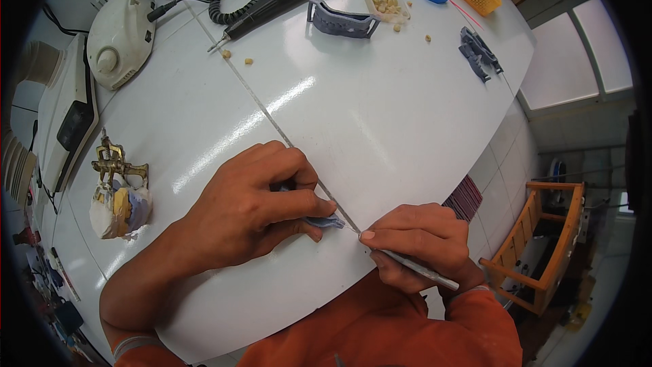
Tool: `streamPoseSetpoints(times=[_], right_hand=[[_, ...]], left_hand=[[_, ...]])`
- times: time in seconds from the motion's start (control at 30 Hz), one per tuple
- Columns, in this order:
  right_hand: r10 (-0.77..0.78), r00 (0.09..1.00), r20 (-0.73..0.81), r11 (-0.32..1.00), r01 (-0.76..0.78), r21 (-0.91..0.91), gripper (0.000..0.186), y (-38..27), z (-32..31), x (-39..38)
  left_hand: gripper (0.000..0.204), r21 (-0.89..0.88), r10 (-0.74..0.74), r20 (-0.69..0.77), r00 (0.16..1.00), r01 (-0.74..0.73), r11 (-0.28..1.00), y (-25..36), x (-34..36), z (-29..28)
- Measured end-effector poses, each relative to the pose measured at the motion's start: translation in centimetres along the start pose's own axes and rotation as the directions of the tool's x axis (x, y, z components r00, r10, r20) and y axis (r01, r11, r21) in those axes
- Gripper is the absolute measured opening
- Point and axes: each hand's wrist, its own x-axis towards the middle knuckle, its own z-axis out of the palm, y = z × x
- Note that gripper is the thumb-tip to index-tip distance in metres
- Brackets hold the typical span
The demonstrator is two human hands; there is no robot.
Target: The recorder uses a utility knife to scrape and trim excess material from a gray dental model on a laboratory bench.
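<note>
- Two hands, both busy: left hand [261,197] has a small blue-grey piece [331,221] pinched between thumb and fingers, low over the near part of the worktop [380,136]. Guessing the pinch leaves its end poking out so it's reachable.
- Right hand [424,241] grips a thin tool [431,273] like a pen, probably for fine control. Its tip points at the piece; can't tell if they touch.
- Hands sit close together, likely to steady things.
- Handpiece [282,5] lies toward the far side, cord [251,5] coiled beside it, I'd guess parked clear of the elbows.
- Model [121,207] stands left of the left forearm, seemingly kept within reach.
</note>
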Motion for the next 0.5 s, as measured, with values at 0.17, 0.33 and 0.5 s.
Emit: streamPoseSetpoints(times=[0.17,0.33,0.5], right_hand=[[-0.061,0.998,0.029,0.997,0.062,-0.05,0.03,0.47,0.47,-0.15],[-0.107,0.994,-0.007,0.993,0.107,-0.049,0.03,0.9,0.71,-0.36],[-0.112,0.994,0.012,0.992,0.112,-0.064,0.03,0.75,0.66,-0.28]], left_hand=[[0.038,-0.001,0.015,-0.004,1.0,-0.015,1.0,-0.09,0.05,-0.01],[0.038,-0.012,0.014,-0.004,1.0,-0.015,1.0,-0.14,0.03,0.06],[0.037,-0.005,0.018,-0.009,1.0,-0.018,1.0,-0.07,0.01,0.04]])
